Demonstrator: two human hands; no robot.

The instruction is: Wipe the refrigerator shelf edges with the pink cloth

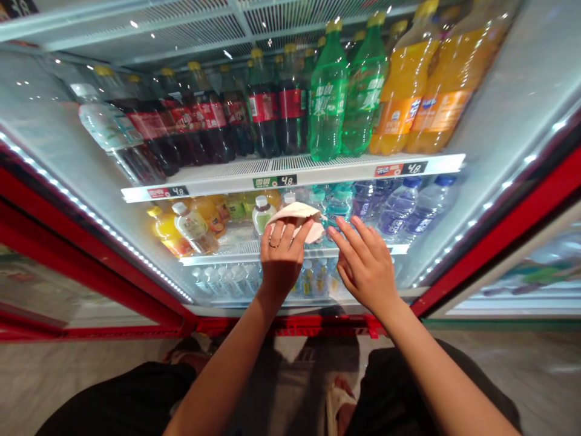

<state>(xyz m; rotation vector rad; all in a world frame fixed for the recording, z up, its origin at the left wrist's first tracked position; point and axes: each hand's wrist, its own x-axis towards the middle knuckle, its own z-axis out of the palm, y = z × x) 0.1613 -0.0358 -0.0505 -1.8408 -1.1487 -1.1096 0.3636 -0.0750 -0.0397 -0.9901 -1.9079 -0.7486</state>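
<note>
A cream-coloured cloth (297,211) is in my left hand (280,260), whose fingers bend over its near side; a ring shows on one finger. My right hand (367,263) is just to the right, with its fingers stretched out and nothing in them. Both hands are in front of the middle shelf (240,239) of a lit drinks fridge. Behind the cloth stands a white-capped bottle (262,213). Beyond my right fingertips are blue-tinted water bottles (394,209), some of them partly hidden by the hand.
The upper shelf edge (336,171) with price tags juts out above my hands. It carries cola bottles (264,109), green soda bottles (327,97) and orange soda bottles (402,91). Small bottles (227,278) line the bottom. Red door frames (149,297) flank the opening.
</note>
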